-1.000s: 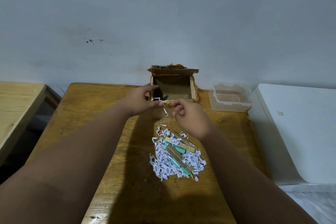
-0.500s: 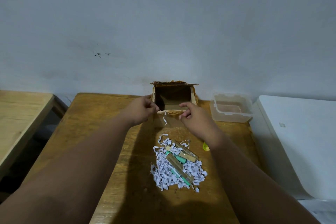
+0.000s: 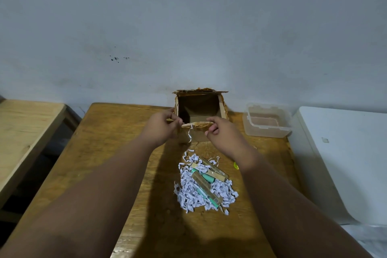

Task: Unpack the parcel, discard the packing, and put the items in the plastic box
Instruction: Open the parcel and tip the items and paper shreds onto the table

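Note:
An open brown cardboard parcel [image 3: 200, 107] stands at the table's far edge against the wall, its inside looking empty. My left hand [image 3: 161, 126] pinches the left end of its near flap and my right hand [image 3: 222, 132] pinches the right end. One white paper strip [image 3: 190, 135] hangs from that flap. Nearer to me lies a heap of white shredded paper [image 3: 201, 192] with several long items in brown and green packaging [image 3: 209, 178] on it. The clear plastic box [image 3: 267, 120] sits empty, right of the parcel.
The wooden table [image 3: 125, 153] runs from the wall towards me. A second, paler table [image 3: 23, 128] stands to the left across a gap. A white appliance top [image 3: 343, 153] adjoins the right side. A small yellow-green bit [image 3: 236, 166] lies by my right wrist.
The parcel has been tipped more upright, its opening now facing up. Both hands stay on its near flap, the right one having closed in on the flap's right end.

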